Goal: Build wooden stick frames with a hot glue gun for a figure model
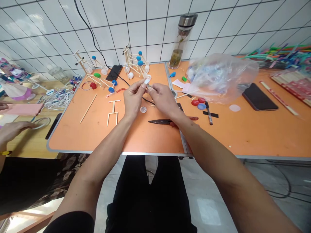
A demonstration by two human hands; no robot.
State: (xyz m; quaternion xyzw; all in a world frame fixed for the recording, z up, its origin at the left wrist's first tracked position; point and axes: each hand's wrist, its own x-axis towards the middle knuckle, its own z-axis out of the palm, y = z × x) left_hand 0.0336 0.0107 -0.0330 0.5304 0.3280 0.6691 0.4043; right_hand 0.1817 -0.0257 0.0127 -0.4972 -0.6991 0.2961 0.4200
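Note:
My left hand [133, 98] pinches a small white piece [146, 81] between thumb and fingertips. Close against it, my right hand [161, 98] has its fingers drawn together at the same piece; what exactly lies between them is hidden. Below the hands, a small whitish round disc [143, 110] rests on the orange table [121, 139]. Scissors [159, 122] with dark blades lie under my right wrist. To the left lie a small frame of glued wooden sticks [112, 113] and one loose stick [88, 108].
Two stick models with coloured caps, one left [97, 76] and one centre [136, 61], stand near the tiled wall. A tea bottle [181, 42], a plastic bag [221, 74], a marker [209, 113] and a phone [259, 97] lie around. At left, another person's hand [14, 131] holds white cord.

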